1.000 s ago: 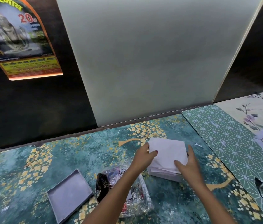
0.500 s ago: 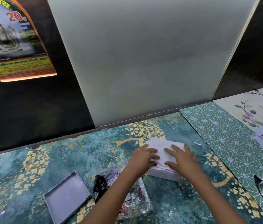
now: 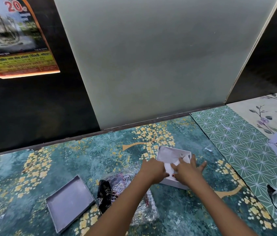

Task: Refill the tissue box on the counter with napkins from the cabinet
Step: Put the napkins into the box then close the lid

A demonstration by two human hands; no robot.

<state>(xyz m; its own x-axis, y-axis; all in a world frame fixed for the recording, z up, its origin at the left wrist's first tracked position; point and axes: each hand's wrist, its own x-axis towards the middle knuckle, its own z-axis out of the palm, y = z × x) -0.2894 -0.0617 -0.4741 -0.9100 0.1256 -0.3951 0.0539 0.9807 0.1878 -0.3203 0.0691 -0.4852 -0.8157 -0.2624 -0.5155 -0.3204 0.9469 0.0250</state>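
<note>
A white open-topped tissue box (image 3: 173, 151) stands on the teal, gold-flowered counter (image 3: 66, 160). White napkins (image 3: 170, 165) lie inside it, sunk below the rim. My left hand (image 3: 153, 169) presses down on the napkins at the box's near left side, fingers bent. My right hand (image 3: 188, 169) lies flat on the napkins at the near right, fingers spread, some reaching past the box's right wall. The box's grey lid (image 3: 69, 202) lies upside down to the left.
A crinkled clear plastic wrapper (image 3: 127, 189) with dark print lies between the lid and the box, under my left forearm. A frosted panel (image 3: 151, 57) rises behind the counter. Green geometric (image 3: 236, 142) and floral (image 3: 274, 116) surface sheets lie to the right.
The napkin stack stood above the box with my hands at its sides. Both hands then moved on top and pushed it down; the napkins now sit inside the box.
</note>
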